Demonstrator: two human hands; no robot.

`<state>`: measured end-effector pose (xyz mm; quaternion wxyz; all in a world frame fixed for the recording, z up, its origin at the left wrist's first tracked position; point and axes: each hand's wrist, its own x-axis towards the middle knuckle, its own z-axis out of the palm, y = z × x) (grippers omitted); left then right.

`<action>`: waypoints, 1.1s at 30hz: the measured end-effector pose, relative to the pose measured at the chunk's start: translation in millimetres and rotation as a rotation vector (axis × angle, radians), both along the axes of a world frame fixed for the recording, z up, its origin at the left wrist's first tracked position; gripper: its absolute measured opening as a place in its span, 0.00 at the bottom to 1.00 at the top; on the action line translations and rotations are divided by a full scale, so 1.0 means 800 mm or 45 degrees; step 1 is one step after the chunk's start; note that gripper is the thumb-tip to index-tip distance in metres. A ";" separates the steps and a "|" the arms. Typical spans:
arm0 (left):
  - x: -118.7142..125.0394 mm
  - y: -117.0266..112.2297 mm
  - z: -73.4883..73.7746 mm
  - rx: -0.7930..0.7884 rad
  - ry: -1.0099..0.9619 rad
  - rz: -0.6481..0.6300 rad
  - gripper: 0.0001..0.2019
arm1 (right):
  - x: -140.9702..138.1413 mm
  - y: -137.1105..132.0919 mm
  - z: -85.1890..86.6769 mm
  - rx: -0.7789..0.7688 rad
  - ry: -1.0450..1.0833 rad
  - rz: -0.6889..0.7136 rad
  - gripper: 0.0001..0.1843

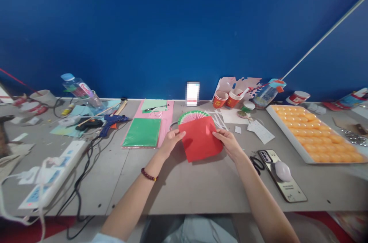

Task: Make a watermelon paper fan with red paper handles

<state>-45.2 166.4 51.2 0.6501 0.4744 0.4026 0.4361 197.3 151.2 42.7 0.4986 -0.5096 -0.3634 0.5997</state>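
Holds a red sheet of paper in both hands, straight ahead of the body, over the middle of a grey table. Turns its broad face up toward the viewer, top edge pointing away toward a blue wall, bottom edge back toward the person. Looks nearly square, so without a clear long axis; sits slightly askew, higher on the right than on the left. Pinches the left edge with the left hand and the right edge with the right hand, with thumbs on the near face and the other fingers tucked behind; impossible to tell how far spread there. Leaves most of the red surface bare between the two thumbs, with the lower corners below the fingertips. Partly covered by the top edge, a pleated paper fan, pink with a green rim. Left of the left hand, a packet of green paper on a pink sheet. Beside the right forearm, black scissors and a phone.
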 end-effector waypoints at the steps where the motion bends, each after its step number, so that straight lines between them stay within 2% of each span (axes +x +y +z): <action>1: 0.002 0.000 -0.001 -0.001 0.041 -0.023 0.20 | -0.002 0.001 -0.001 0.006 0.018 -0.018 0.17; 4: 0.006 0.000 -0.011 -0.007 0.148 -0.046 0.21 | -0.006 0.002 -0.003 0.024 0.035 -0.062 0.18; 9: 0.004 0.006 -0.023 0.024 0.159 -0.076 0.19 | -0.001 0.004 -0.007 0.029 -0.045 -0.087 0.19; 13: -0.002 0.006 -0.014 -0.026 0.037 -0.087 0.16 | 0.003 0.002 -0.002 0.026 0.004 -0.044 0.20; 17: -0.011 0.004 -0.004 -0.129 -0.149 -0.170 0.14 | 0.007 0.000 0.003 0.062 0.016 0.052 0.11; 20: -0.020 0.009 -0.007 -0.193 -0.347 -0.317 0.22 | 0.009 -0.002 0.004 0.068 0.011 0.130 0.07; 23: -0.023 0.015 -0.014 -0.330 -0.482 -0.599 0.34 | 0.009 -0.007 0.006 0.073 0.006 0.244 0.04; 26: -0.013 0.010 -0.015 -0.493 -0.281 -0.774 0.42 | 0.002 -0.014 0.010 0.077 -0.051 0.452 0.03; 27: -0.007 0.005 -0.015 -0.505 -0.175 -0.802 0.39 | -0.001 -0.016 0.011 0.085 -0.077 0.521 0.04; 30: 0.009 -0.016 -0.011 -0.405 0.046 -0.823 0.21 | -0.014 -0.019 0.013 0.128 -0.154 0.656 0.05; 33: 0.018 -0.030 -0.010 -0.404 0.203 -0.893 0.18 | -0.025 -0.019 0.014 0.164 -0.215 0.634 0.06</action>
